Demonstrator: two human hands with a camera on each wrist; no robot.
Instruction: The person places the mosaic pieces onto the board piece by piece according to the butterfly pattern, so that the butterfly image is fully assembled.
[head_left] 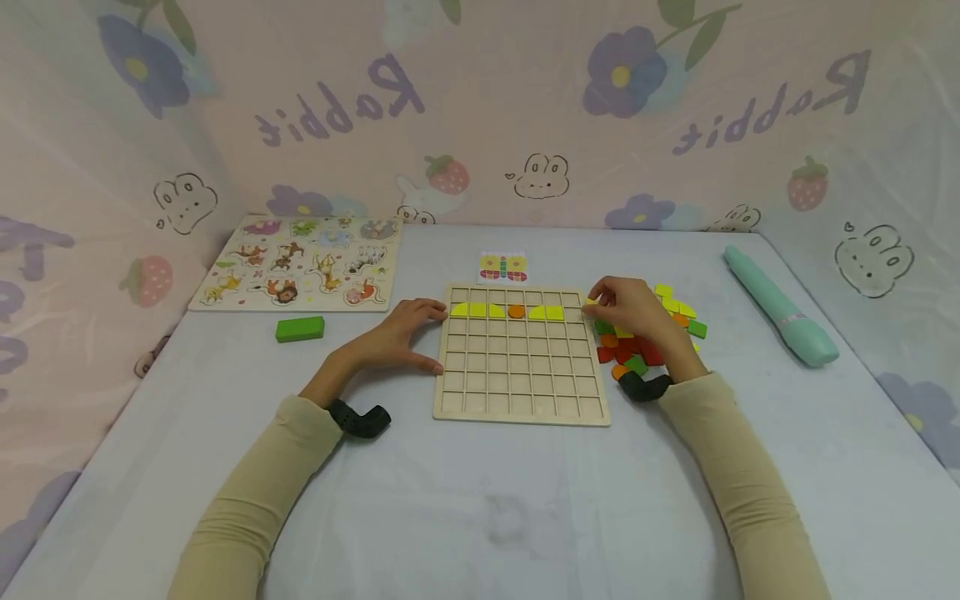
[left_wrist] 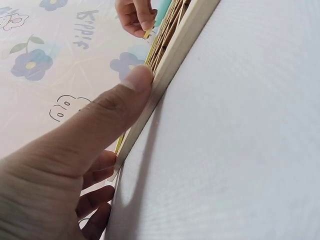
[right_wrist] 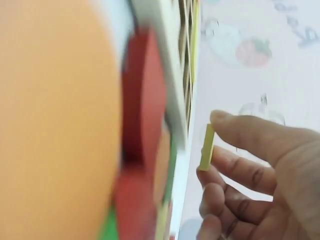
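Note:
A wooden grid board lies in the middle of the table. Along its second row from the back sit yellow pieces, some with curved edges, and an orange disc. My left hand rests against the board's left edge, thumb and fingers spread apart. Just off the board's right edge, my right hand pinches a small yellow piece between thumb and fingers; its full outline cannot be made out. Beneath and beside that hand lies a pile of loose coloured pieces, including red pieces and a green one.
Behind the board is a small card with a butterfly pattern. An animal puzzle board lies at the back left, with a green block in front of it. A mint-green pouch-like object lies on the right.

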